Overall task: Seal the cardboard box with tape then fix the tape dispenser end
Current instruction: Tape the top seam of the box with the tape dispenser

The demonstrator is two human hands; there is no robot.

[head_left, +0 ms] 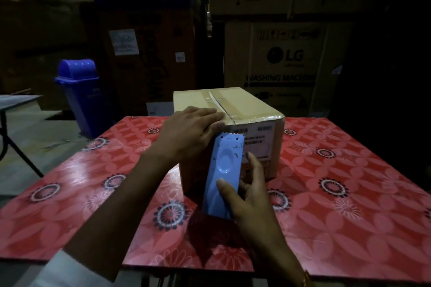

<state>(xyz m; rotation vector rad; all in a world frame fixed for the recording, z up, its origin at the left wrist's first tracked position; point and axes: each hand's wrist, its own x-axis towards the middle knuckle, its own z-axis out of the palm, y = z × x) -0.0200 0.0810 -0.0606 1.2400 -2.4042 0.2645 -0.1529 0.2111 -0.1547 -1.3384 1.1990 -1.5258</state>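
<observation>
A closed cardboard box point(247, 105) stands on the red flowered table point(349, 182), with tape along its top seam. My left hand point(189, 133) lies flat on the near left top edge of the box, fingers over the seam's end. My right hand point(247, 196) grips a light blue tape dispenser point(224, 165) held upright against the box's near side. The dispenser's toothed metal blade points up, just below the top edge. The tape roll itself is hidden behind the dispenser.
A blue swing-lid bin point(79, 91) stands on the floor at the left. Large cartons, one marked LG washing machine point(284, 65), are stacked behind the table. A second table's corner point(14, 100) shows at the far left. The room is dim.
</observation>
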